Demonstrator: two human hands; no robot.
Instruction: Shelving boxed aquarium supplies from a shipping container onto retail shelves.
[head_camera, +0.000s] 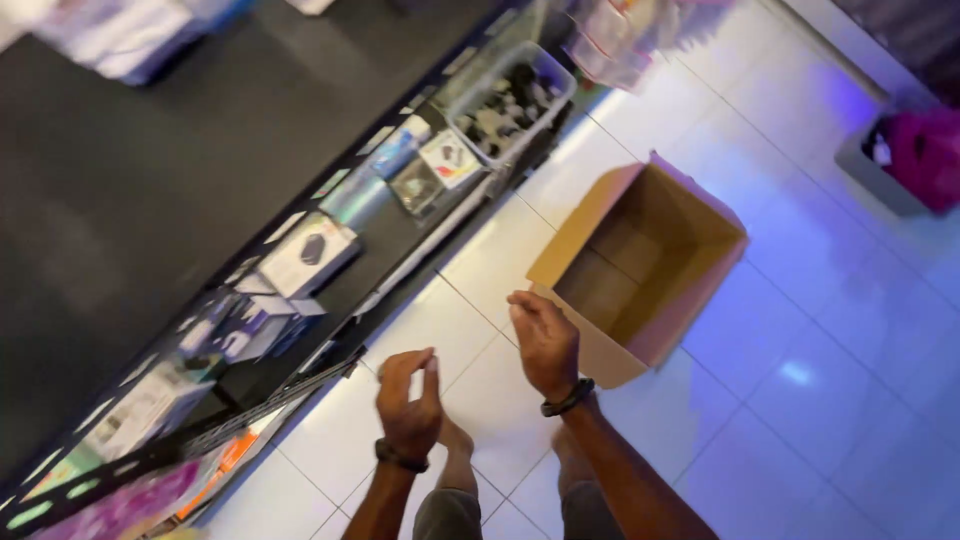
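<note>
My left hand (408, 397) is raised over the white tiled floor, fingers loosely curled with nothing in them, a dark band on the wrist. A little to its right, my right hand (545, 340) hangs empty with fingers bent, also wearing a dark wristband. It hovers just beside the near corner of an open, empty cardboard box (640, 265) standing on the floor. My knees and bare feet show below the hands.
A dark shop shelf (330, 250) runs along the left, holding small boxed goods and a clear bin of dark items (510, 100). A grey bin with pink contents (905, 160) stands at the far right. White floor tiles (820, 380) spread beyond the box.
</note>
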